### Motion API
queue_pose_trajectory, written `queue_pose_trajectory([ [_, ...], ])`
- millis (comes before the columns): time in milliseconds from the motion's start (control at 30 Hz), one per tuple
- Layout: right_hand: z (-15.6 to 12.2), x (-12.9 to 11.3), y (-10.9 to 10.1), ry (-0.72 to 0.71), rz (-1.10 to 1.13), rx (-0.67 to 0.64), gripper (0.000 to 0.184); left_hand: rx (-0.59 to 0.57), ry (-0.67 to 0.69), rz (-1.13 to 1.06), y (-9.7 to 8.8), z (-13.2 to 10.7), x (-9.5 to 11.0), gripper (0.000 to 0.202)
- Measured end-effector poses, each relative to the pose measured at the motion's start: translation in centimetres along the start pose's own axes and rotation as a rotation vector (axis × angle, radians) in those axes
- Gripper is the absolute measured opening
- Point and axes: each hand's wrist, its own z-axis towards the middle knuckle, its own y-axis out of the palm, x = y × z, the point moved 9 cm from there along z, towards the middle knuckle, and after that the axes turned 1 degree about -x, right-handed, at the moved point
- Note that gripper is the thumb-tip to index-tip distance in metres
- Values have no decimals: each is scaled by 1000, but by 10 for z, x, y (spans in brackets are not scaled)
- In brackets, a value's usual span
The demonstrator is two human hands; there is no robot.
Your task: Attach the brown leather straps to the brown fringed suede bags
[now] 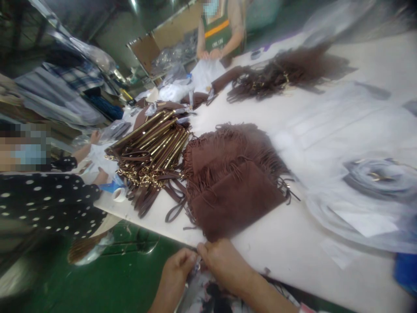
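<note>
Left hand (pixel 177 264) and right hand (pixel 224 260) are held together at the edge of the table (pixel 269 248), forearms converging, fingertips pinched (on what, if anything, cannot be told). Just beyond the right hand is laid the nearest brown pouch (pixel 236 200), judged light, soft and floppy, best taken by its smooth near edge rather than the fringe (pixel 275 157).

Head view, tilted, looking down across table (pixel 270 237)

Left grip (pixel 180 264) and right grip (pixel 219 260) close together, fingers (pixel 187 256) curled, forearms (pixel 257 287) bare.
</note>
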Motion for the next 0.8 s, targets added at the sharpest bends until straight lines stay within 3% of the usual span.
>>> queue_pose_trajectory([
  [133,1,0,2,1,-36,25,18,64,20,78,-4,-7,3,32],
  [300,1,1,3,31,-61,84,24,166,157,104,-3,-18,22,29],
  [467,0,-2,8,12,-118,174,32,248,38,98,-9,-13,5,28],
  [600,-2,-4,8,-8,-139,226,35,196,-51,18,-8,-6,0,21],
  [700,-4,-5,6,-17,-135,254,34,111,-188,-233,0,-3,-9,13],
  [800,-6,-5,6,-20,-119,279,34,-57,-397,-507,20,-6,-22,8],
])
